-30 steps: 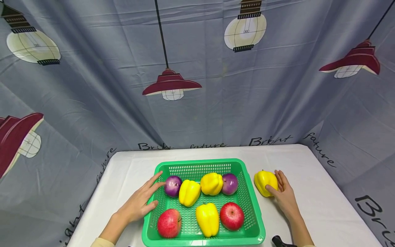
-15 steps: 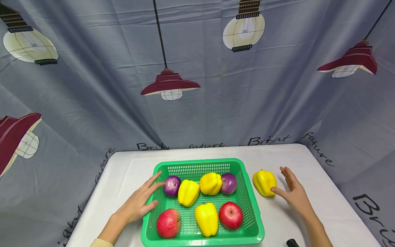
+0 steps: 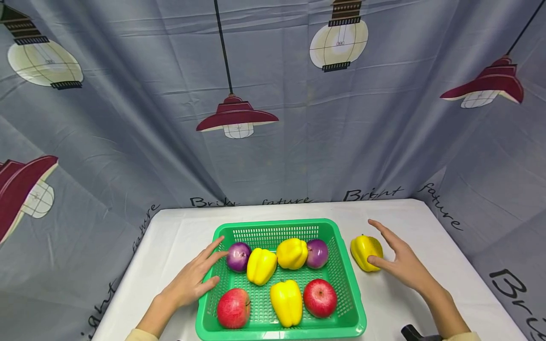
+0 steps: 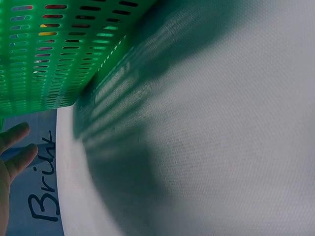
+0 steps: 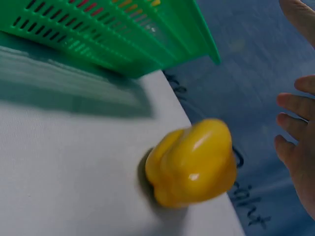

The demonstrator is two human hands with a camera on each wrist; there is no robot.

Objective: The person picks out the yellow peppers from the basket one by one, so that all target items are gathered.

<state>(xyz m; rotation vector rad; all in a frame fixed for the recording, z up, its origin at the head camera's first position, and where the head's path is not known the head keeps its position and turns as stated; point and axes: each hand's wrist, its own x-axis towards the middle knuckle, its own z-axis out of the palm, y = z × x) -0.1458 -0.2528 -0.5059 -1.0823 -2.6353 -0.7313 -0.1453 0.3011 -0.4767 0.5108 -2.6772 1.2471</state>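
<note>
Right grip (image 3: 409, 265) apart, holding nothing, near yellow pepper (image 3: 364, 251) on bench (image 3: 179, 232), 2 o'clock from green basket (image 3: 281, 334). Left grip (image 3: 189, 278) apart, 9 o'clock edge. Seven foods (image 3: 320, 298) in basket; one pepper outside.

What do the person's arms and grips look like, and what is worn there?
The left grip and right grip are bare hands, without gloves. The left sleeve and right sleeve are light beige. A black object, partly cut off, shows beside the right one.

Bright head view, dimmer wrist views, soft shadows
</note>
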